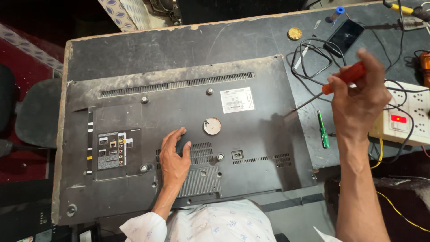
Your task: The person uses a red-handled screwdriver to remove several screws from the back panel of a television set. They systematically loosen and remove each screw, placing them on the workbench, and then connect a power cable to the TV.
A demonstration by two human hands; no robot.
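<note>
Across the middle of the bench [179, 45] I see a flat television [188, 134] lying face down, its dusty back cover up and its near edge hanging just past the bench's front edge, which puts the screw points in easy reach. My left hand [175, 157] lies flat on the cover near its centre, fingers spread and gripping nothing, seemingly to steady the set; the wrist comes up from the front edge in a patterned white sleeve. My right hand [360, 101] hangs above the bench's right side, just beyond the television's right edge, fingers curled shut round the orange handle of a screwdriver [333, 84], whose shaft slants down and left toward the cover's right edge without touching it. A green screwdriver [323, 130] lies beside that edge, with a white power strip [410, 118] near the bench's right edge and a dark phone [344, 36] toward the far right corner.
</note>
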